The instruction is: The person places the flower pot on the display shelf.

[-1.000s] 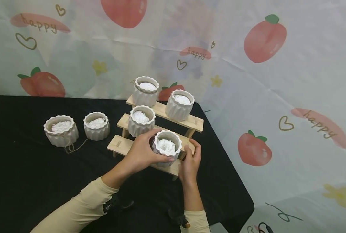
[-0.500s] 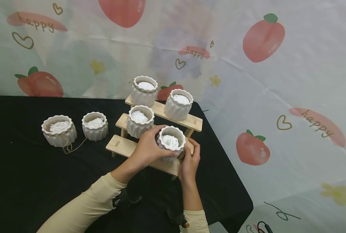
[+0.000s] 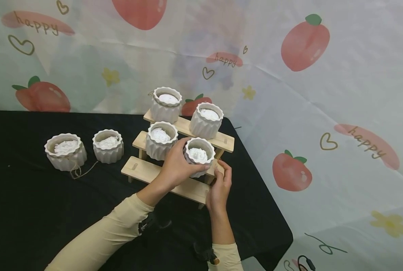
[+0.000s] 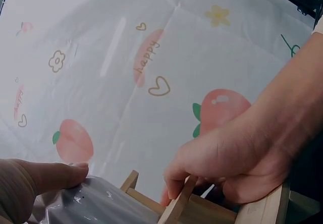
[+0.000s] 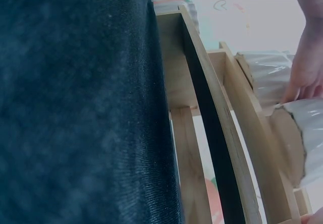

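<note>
My left hand [image 3: 176, 165] holds a white fluted pot [image 3: 199, 144] with white crumbly filling, thumb in front and fingers behind. The pot is upright over the right part of the middle step of a wooden three-step stand [image 3: 142, 170]. In the right wrist view the base of this pot [image 5: 290, 143] is at the step; I cannot tell whether it touches. With curled fingers my right hand [image 3: 219, 188] grips the right end of that step, also seen in the left wrist view as the right hand [image 4: 232, 158]. Beside the held pot, another pot [image 3: 160, 148] stands on the same step.
Two more filled pots, a left one [image 3: 165, 113] and a right one [image 3: 205, 126], stand on the top step. On the black tablecloth [image 3: 86, 210] at left are a wider pot [image 3: 66, 160] with twine [image 3: 81, 174] and a smaller pot [image 3: 109, 154]. A printed backdrop [image 3: 266, 120] hangs behind.
My left hand has carried the pot from above the lowest step back to the middle step, slightly lower at the end. The right hand keeps its grip on the stand.
</note>
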Tool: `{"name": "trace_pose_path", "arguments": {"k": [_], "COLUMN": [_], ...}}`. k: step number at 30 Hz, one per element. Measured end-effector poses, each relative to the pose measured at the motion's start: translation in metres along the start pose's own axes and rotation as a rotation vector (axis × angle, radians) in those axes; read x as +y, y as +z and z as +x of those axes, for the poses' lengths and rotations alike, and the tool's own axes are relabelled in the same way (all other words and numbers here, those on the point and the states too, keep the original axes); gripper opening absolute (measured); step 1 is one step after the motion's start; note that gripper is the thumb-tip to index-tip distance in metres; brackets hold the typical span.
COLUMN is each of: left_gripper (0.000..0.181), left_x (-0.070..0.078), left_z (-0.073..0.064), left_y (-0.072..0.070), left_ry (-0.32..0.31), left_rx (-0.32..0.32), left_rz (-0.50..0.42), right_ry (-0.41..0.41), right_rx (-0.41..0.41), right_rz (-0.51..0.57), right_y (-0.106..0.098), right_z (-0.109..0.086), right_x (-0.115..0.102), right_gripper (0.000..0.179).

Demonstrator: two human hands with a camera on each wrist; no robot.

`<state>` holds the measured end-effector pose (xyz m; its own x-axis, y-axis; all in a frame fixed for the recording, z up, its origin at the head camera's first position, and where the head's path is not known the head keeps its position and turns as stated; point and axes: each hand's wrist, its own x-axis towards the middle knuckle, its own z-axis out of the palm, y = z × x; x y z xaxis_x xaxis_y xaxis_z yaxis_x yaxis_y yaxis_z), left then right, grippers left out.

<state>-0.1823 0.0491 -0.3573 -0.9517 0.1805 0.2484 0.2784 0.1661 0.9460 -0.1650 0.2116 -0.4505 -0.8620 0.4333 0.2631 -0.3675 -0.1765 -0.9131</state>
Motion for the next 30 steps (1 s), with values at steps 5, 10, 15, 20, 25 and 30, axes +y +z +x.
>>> {"name": "trace_pose_path", "arguments": {"k": [5, 10, 15, 20, 25, 30], "left_gripper": [0.089, 0.088, 0.088, 0.091, 0.091, 0.093], "left_x": [-0.004, -0.007, -0.009, -0.010, -0.010, -0.011], "left_z": [0.005, 0.008, 0.010, 0.009, 0.009, 0.008], "left_y": [0.004, 0.009, 0.012, 0.013, 0.013, 0.014], "left_ry": [0.001, 0.005, 0.004, 0.003, 0.021, 0.026], "left_rx": [0.026, 0.048, 0.053, 0.025, 0.006, 0.002], "left_rz": [0.002, 0.003, 0.025, 0.034, 0.032, 0.002], "right_ry": [0.001, 0.002, 0.000, -0.001, 0.001, 0.007], "right_rx": [0.006, 0.006, 0.000, 0.009, 0.006, 0.004], "right_rz": [-0.009, -0.023, -0.024, -0.027, -0.025, -0.023], "right_y": [0.000, 0.000, 0.000, -0.001, -0.001, -0.001], "right_z": [-0.001, -0.001, -0.001, -0.002, -0.002, 0.000], "right_x": [-0.001, 0.000, -0.001, -0.003, -0.003, -0.002], "right_gripper": [0.034, 0.034, 0.034, 0.034, 0.034, 0.033]}}
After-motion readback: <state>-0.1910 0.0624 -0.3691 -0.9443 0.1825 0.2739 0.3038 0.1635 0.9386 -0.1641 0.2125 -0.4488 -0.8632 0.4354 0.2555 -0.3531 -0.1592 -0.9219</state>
